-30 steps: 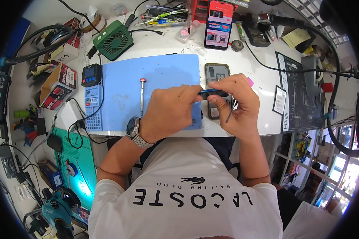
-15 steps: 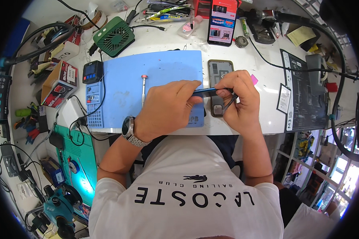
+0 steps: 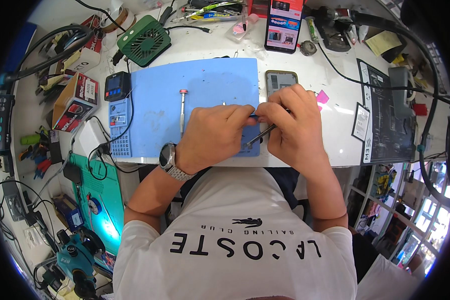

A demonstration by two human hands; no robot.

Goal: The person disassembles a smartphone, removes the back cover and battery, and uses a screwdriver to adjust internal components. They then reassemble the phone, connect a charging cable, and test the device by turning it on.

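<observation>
My left hand [image 3: 207,135] is closed on a thin, blue-edged dark object [image 3: 254,115], mostly hidden by fingers, above the right part of the blue mat [image 3: 165,87]. My right hand [image 3: 297,125] pinches the same object and also grips a slim dark metal tool [image 3: 259,136], which slants down to the left over the mat; its exact kind is unclear. Just beyond my right hand lies an opened grey phone body [image 3: 281,78], partly covered by my fingers. A silver screwdriver with a red cap [image 3: 182,112] rests on the mat, left of my hands.
An upright lit phone [image 3: 282,30] and a green fan [image 3: 143,41] stand behind. A small black screen device [image 3: 117,85] sits left. A black printed mat [image 3: 380,130] and pink note [image 3: 322,96] lie right. Cables hang on both sides; a blue microscope [image 3: 75,257] is lower left.
My right fingers have shifted along the blue-edged object, and the metal tool has swung so it now points down-left. The bench appears slightly higher in the view, shifted rightward.
</observation>
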